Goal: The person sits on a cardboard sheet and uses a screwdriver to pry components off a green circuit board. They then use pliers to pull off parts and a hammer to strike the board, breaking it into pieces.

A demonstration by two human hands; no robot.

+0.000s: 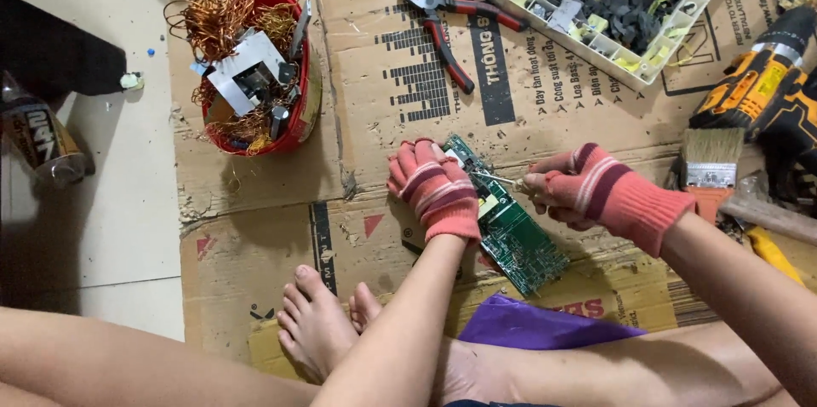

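Observation:
A green circuit board [515, 241] lies on flattened cardboard [357, 117] in front of me. My left hand [436, 187], in a pink striped glove, presses down on the board's upper left end. My right hand [587, 190], gloved the same way, grips a thin metal tool [500, 179] whose tip points at the board near my left fingers. The part of the board under my left hand is hidden.
A red bowl [294, 130] of copper wire and metal scraps sits at upper left. Red-handled pliers [447, 20] lie above. A white tray [596, 45] of black parts, a yellow drill [757, 79], a paintbrush [711, 160], a purple bag [536, 326] and my bare feet [319, 322] surround the board.

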